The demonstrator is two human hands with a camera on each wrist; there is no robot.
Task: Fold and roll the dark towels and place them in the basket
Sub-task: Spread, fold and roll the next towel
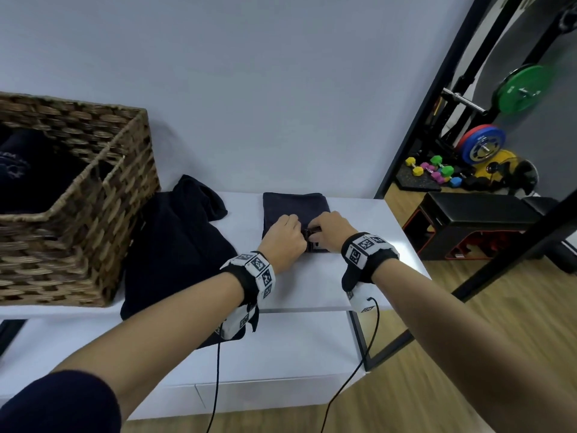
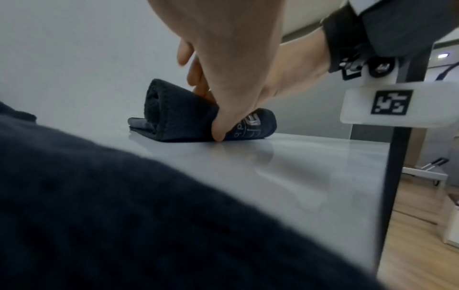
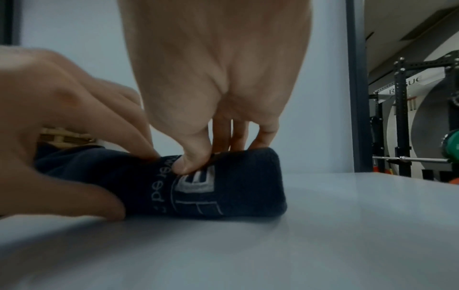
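Counter [image 1: 368, 220]: the towels are carried, under both hands.
Basket [image 1: 103, 195]: placed well left of the hands.
Loose towel [image 1: 175, 245]: laid beside the left hand.
Rolled towel [image 1: 293, 204]: gripped at its near rolled end by left hand [image 1: 282, 237] and right hand [image 1: 332, 229], fingers curled on it.

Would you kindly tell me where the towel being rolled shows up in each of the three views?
Head: the rolled towel lies centre, on the white table, its near end under both hands.
Left wrist: rolled towel sits centre-left, its coiled end showing, left hand gripping it.
Right wrist: rolled towel sits centre, under the right hand.
Shared landmark: the pale printed lettering on the roll.
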